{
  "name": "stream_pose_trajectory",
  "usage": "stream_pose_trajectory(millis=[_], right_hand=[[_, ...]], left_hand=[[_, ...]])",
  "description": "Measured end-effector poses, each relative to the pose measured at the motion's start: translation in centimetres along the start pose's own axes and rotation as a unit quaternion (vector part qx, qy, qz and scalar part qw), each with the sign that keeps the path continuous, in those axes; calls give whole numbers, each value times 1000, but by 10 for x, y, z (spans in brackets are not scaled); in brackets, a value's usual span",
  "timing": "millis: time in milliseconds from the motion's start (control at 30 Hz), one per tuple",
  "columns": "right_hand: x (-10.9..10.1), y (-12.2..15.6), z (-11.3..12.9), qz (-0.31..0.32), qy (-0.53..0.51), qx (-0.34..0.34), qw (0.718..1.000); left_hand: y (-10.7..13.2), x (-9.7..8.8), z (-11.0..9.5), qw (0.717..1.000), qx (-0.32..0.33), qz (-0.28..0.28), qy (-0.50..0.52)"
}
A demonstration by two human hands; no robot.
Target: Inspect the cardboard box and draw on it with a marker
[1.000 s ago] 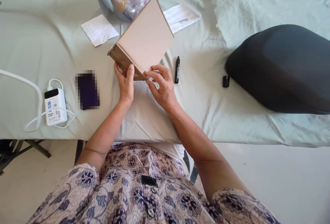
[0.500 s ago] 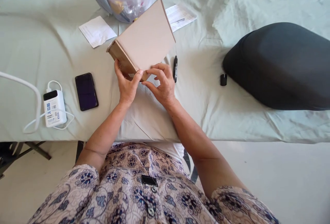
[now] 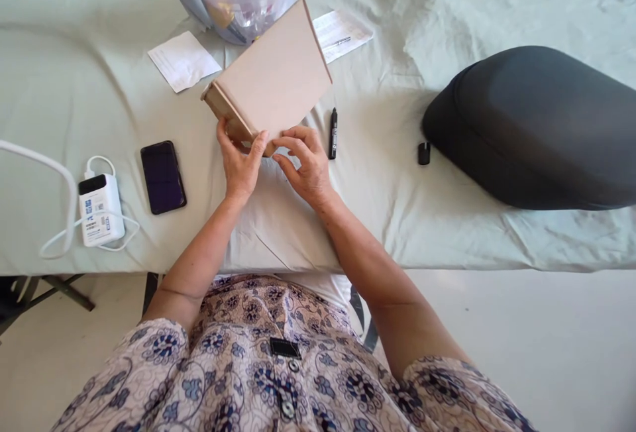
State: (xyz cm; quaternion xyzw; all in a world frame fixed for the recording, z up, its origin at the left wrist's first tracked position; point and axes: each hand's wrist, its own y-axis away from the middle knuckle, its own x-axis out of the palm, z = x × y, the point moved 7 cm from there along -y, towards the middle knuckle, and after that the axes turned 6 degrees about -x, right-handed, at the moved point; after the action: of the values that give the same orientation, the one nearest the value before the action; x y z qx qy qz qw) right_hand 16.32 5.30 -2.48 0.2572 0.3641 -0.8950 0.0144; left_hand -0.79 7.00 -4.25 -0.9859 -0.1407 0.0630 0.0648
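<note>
Person at the table has a flat cardboard box [image 3: 271,84] tipped up on its near corner, far end raised and leaning off toward 1 o'clock. It sits mid-table, just in front of them, on the pale green cloth [image 3: 447,220].

The left hand [image 3: 239,163] is clamped on the box's low near corner, with the thumb up over the big top face and the fingers wrapped on the narrow side. The right hand [image 3: 305,167] is right beside it, fingers bent and the tips touching the same corner from the 3 o'clock side. Can't tell if it's really pinching the cardboard or just resting on it. The two hands are nearly touching each other.

Stuff around it:
- black marker [image 3: 332,132] lying just at 3 o'clock of the right hand, uncapped by the look of it, with its cap [image 3: 423,152] further out the same way
- big dark rounded case [image 3: 536,127] beyond the cap, filling the right end of the table
- dark phone [image 3: 163,176] at 9 o'clock of the left hand, then a white power bank [image 3: 99,209] with a white cable [image 3: 59,180] looped around it
- paper slip [image 3: 183,59] at 11 o'clock of the box
- clear plastic tub [image 3: 248,1] at 12 o'clock, right behind the box, full of odds and ends
- another sheet [image 3: 348,21] with a pen on it at 1 o'clock
</note>
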Motion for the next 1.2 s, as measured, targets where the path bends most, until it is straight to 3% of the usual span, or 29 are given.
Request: stream_pose_trajectory(millis=[100, 433, 667, 867, 1067, 1200], right_hand=[[2, 1, 6, -3, 8, -23, 1000], [-7, -3, -4, -84, 48, -38, 995], [-33, -3, -32, -125, 63, 7, 990], [-60, 0, -50, -184, 79, 45, 979], [-64, 4, -71, -216, -13, 122, 969], [-59, 1, -65, -224, -92, 134, 961]], left_hand=[[-3, -6, 3, 999, -18, -28, 10], [-5, -4, 8, 999, -25, -21, 30], [-13, -14, -5, 999, -21, 3, 44], [-33, -38, -14, 997, -27, 63, 40], [-44, -56, 1, 990, -101, 78, 62], [-46, -58, 11, 987, -116, 74, 88]])
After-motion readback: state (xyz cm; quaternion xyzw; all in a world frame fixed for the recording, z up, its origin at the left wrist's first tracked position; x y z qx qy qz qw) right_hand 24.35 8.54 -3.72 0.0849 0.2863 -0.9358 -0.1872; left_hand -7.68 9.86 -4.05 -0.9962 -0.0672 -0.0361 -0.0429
